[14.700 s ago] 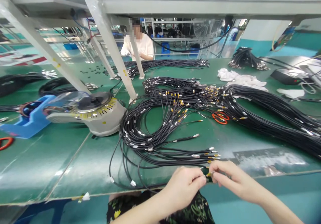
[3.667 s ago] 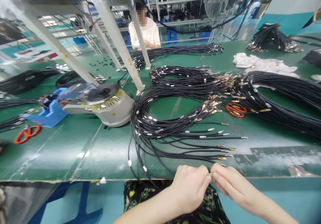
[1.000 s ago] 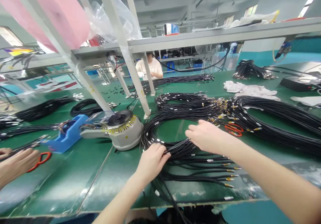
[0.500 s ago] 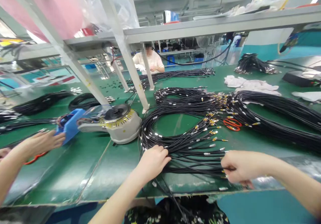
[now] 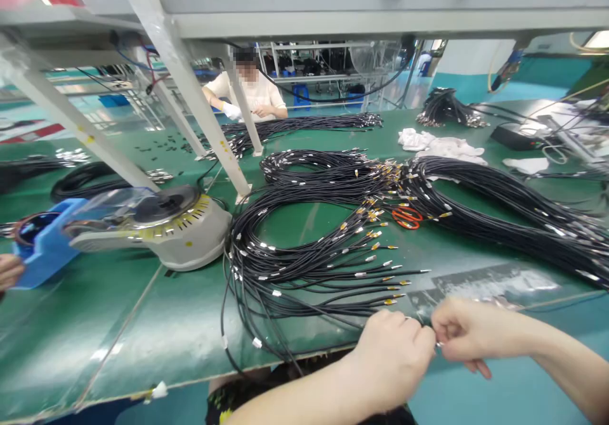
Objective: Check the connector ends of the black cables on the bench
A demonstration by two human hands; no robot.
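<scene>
My left hand [image 5: 397, 352] is closed on a black cable near the table's front edge. Close beside it on the right, my right hand [image 5: 464, 330] is pinched at the cable's end, where a small shiny tip shows between the hands. Left of and behind my hands lies a looped bundle of black cables [image 5: 285, 269] with white tags and yellow-marked metal ends. A second coiled bundle [image 5: 314, 168] lies behind it. Red-orange scissors handles [image 5: 406, 217] rest to the right of the bundle.
A round grey tape dispenser [image 5: 190, 241] and a blue holder [image 5: 47, 247] stand on the green table [image 5: 137, 349]. Another person's hand [image 5: 9, 271] is at the left edge. Slanted white posts [image 5: 190, 89] hold a shelf. More cables [image 5: 504, 215] lie right; a person [image 5: 247, 92] sits opposite.
My left hand has moved right, off the bundle and up beside my right hand. The view has shifted right. The other person's hand at the left is now mostly out of view.
</scene>
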